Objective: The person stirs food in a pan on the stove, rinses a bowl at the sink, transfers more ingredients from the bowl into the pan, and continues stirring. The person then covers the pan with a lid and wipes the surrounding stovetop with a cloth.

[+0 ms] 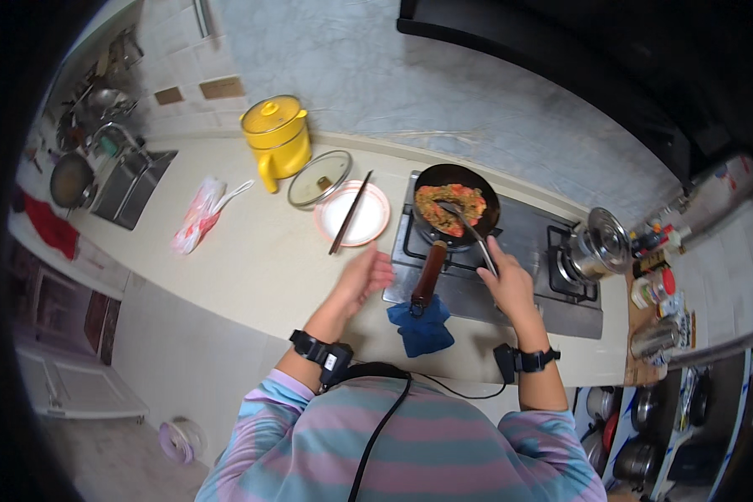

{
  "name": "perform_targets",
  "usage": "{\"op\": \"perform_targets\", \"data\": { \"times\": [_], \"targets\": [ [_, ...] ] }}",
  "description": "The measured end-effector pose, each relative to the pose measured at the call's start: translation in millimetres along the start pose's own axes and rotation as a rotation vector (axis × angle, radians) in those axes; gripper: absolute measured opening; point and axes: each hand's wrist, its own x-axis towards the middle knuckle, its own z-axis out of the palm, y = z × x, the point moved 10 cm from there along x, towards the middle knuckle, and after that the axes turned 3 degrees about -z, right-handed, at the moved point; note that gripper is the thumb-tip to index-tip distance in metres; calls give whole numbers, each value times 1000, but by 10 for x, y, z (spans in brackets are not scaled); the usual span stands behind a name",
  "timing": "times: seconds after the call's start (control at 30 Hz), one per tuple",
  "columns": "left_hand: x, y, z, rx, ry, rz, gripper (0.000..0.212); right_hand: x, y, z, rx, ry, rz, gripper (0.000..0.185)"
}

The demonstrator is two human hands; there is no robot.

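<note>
A dark frying pan stands on the left burner of the gas stove, its brown handle towards me. Chopped food with red pieces lies in it. My right hand is closed around the handle of a metal spatula or ladle, whose head rests in the food. My left hand is empty with its fingers apart, over the counter left of the pan handle. Beyond it a pair of dark chopsticks lies across a white plate with a pink rim. A blue cloth lies below the pan handle.
A glass lid leans on the plate, near a yellow electric pot. A plastic bag lies on the counter, with a sink farther left. On the right burner stands a lidded steel pot, beside jars. A range hood hangs above.
</note>
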Motion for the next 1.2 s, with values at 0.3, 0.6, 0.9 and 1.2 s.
{"op": "perform_targets", "data": {
  "times": [0.3, 0.6, 0.9, 1.2],
  "targets": [
    [237, 314, -1798, -12, 370, 23, 36, -866, 555, -437, 738, 764, 343, 25],
    [1105, 268, -1468, 174, -78, -139, 37, -1833, -273, 1061, 591, 333, 527, 4],
    [620, 114, -1591, 248, -107, -131, 46, 229, -2435, 1494, 52, 158, -164, 39],
    [-223, 63, -1920, 210, -99, -125, 44, 169, -2809, 2165, -43, -59, -471, 10]
  ]
}}
